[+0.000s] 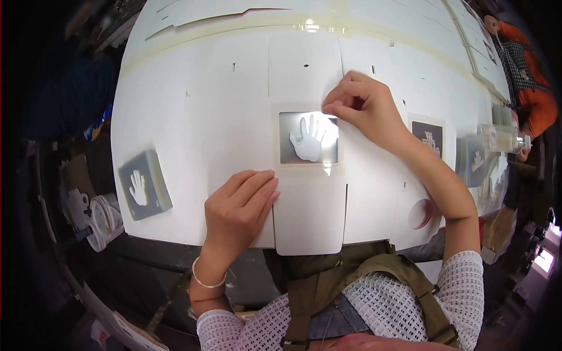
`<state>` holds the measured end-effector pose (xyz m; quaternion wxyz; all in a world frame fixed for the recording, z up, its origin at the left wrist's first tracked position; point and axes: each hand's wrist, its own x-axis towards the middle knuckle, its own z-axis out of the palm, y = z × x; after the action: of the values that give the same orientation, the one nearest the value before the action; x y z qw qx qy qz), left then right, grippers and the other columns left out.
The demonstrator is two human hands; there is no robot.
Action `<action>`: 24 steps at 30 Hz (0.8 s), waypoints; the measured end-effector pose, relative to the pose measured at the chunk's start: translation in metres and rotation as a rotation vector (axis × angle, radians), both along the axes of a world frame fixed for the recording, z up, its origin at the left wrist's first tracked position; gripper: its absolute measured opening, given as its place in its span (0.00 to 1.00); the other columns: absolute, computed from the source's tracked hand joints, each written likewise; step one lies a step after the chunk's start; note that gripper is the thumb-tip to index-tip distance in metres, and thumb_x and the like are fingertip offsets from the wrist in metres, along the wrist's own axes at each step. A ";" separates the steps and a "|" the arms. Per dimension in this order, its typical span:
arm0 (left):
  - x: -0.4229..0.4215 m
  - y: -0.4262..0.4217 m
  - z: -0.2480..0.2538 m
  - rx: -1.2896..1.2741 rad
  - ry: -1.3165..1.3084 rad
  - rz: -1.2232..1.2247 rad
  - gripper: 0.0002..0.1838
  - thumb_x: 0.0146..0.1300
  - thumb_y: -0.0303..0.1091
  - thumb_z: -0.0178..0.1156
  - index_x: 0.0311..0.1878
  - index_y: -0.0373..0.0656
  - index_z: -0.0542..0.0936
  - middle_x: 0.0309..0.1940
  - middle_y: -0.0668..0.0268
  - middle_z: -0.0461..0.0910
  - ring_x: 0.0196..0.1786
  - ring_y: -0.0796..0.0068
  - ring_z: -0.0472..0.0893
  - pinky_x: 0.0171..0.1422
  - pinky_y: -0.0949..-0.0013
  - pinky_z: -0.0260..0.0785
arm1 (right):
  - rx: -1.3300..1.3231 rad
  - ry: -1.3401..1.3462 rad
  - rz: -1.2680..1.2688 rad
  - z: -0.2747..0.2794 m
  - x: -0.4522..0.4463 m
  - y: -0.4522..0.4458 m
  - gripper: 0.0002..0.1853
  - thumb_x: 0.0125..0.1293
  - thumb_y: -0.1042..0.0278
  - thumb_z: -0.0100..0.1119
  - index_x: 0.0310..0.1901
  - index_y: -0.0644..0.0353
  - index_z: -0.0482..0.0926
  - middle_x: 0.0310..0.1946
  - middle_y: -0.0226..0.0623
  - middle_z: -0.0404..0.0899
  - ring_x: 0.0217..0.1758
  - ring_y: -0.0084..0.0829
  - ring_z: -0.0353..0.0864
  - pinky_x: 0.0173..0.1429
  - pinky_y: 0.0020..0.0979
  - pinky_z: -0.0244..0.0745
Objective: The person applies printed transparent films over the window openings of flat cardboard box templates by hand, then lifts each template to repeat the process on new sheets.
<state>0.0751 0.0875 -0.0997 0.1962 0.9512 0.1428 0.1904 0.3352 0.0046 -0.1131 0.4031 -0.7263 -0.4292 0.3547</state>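
Observation:
A dark glossy card with a white hand print point(308, 140) lies inside a pale frame on the white card sheets point(234, 117), bright light glaring on its right side. At the frame's upper right corner is my right hand point(366, 108), thumb and index finger pinched together; whatever is between the tips is too small to make out. My left hand point(240, 205) rests by the frame's lower left corner, its fingers pressed together and fingertips touching the sheet. Whether anything is under those fingertips is hidden.
A stack of dark hand-print cards point(145, 186) sits at the left. At the right are another dark card point(428, 137), a clear bottle point(503, 139) and plastic-wrapped stacks point(470, 161). White rolls point(106, 217) stand beyond the left edge. Another person in orange point(535, 105) is at the far right.

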 end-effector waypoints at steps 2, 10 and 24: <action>0.000 -0.001 0.001 -0.003 0.003 -0.001 0.09 0.49 0.25 0.66 0.36 0.40 0.83 0.38 0.65 0.83 0.39 0.66 0.81 0.39 0.69 0.76 | 0.154 -0.500 0.072 0.007 -0.006 -0.004 0.09 0.53 0.78 0.67 0.37 0.64 0.81 0.36 0.34 0.79 0.25 0.16 0.69 0.29 0.20 0.66; -0.034 0.012 0.096 0.199 -0.663 0.191 0.14 0.59 0.26 0.60 0.44 0.25 0.76 0.30 0.52 0.80 0.31 0.65 0.80 0.35 0.69 0.73 | 0.791 -0.645 -0.244 0.164 -0.044 -0.108 0.15 0.52 0.85 0.63 0.45 0.70 0.78 0.44 0.44 0.78 0.39 0.31 0.78 0.41 0.21 0.74; -0.251 -0.023 0.150 0.499 -1.205 0.196 0.28 0.70 0.38 0.50 0.65 0.31 0.57 0.43 0.51 0.71 0.39 0.61 0.75 0.41 0.59 0.74 | 1.036 -0.450 0.139 0.259 -0.085 -0.239 0.17 0.66 0.71 0.55 0.53 0.61 0.62 0.44 0.42 0.75 0.32 0.29 0.80 0.32 0.23 0.79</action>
<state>-0.1756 0.0640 0.0501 -0.0030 0.6776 0.0454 0.7340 0.2498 -0.2344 0.1462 0.5810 -0.4615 -0.6692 -0.0397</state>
